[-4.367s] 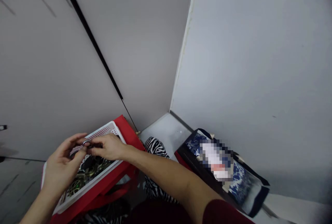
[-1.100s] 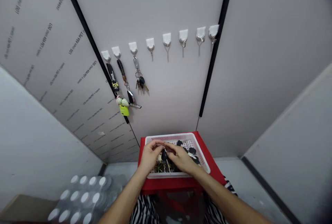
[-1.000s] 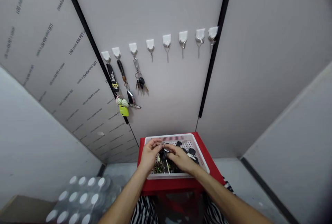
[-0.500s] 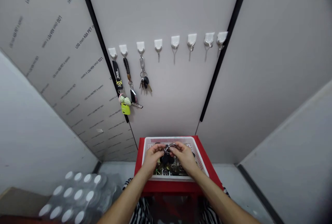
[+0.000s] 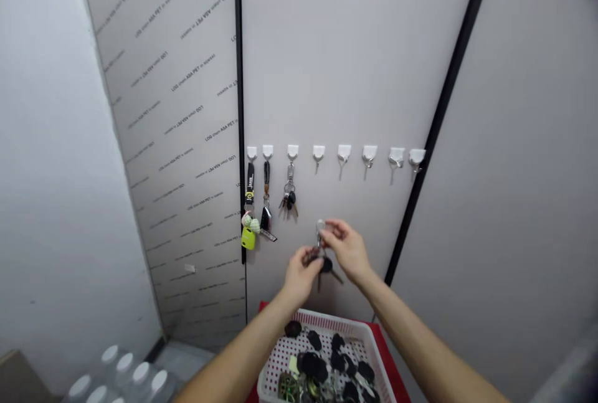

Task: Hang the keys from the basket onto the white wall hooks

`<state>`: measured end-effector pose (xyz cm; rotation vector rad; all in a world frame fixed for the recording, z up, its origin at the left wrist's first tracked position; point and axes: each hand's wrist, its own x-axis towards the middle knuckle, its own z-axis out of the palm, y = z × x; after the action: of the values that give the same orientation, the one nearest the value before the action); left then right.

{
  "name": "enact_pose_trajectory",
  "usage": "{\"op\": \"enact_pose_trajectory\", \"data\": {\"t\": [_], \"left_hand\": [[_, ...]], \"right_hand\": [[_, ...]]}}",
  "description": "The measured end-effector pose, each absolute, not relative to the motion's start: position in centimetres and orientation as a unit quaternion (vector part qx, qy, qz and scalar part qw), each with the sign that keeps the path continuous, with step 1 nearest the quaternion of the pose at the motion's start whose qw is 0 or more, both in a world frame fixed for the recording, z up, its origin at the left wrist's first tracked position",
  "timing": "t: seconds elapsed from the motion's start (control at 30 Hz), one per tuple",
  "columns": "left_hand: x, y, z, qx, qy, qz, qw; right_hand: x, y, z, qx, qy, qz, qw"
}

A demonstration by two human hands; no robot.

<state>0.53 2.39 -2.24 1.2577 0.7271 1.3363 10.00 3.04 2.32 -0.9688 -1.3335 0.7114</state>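
Keys (image 5: 327, 265) raised higher above basket (image 5: 336, 322), bringing far hooks (image 5: 318, 152) within reach; left hand (image 5: 301, 274) pinches them, right hand (image 5: 351, 251) their clip (image 5: 320, 226).

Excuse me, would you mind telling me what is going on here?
A person's right hand pinches the metal clip of a bunch of keys, while the left hand holds it lower down. The bunch is held up before the wall. More keys lie in the white basket below, and three key sets hang from wall hooks.
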Motion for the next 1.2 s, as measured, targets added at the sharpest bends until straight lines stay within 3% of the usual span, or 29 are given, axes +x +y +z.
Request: {"op": "enact_pose_trajectory", "data": {"t": [0.13, 0.27, 0.5, 0.7, 0.9, 1.03, 1.2], "left_hand": [[1.2, 5.4, 3.5, 0.531, 0.311, 0.615, 0.493], [1.6, 8.6, 5.8, 0.551, 0.33, 0.634, 0.43], [1.6, 11.8, 5.4, 0.562, 0.394, 0.631, 0.36], [0.9, 11.1, 4.4, 0.589, 0.442, 0.572, 0.361], [-0.5, 8.3, -1.2, 0.571, 0.438, 0.555, 0.417], [-0.7, 4.4, -8.3, 0.594, 0.443, 0.495, 0.454], [-0.4, 0.0, -14.7, 0.692, 0.446, 0.389, 0.414]], "right_hand": [[9.5, 6.0, 8.1, -0.385, -0.601, 0.223, 0.664], [9.3, 8.6, 11.2, -0.403, -0.599, 0.152, 0.675], [9.1, 11.1, 11.2, -0.449, -0.58, 0.122, 0.668], [9.7, 11.6, 10.3, -0.471, -0.582, 0.075, 0.659], [12.7, 6.6, 2.6, -0.491, -0.602, 0.072, 0.625], [14.2, 0.5, -7.2, -0.588, -0.613, 0.183, 0.496], [14.5, -4.1, -13.7, -0.643, -0.682, 0.127, 0.325]]}}
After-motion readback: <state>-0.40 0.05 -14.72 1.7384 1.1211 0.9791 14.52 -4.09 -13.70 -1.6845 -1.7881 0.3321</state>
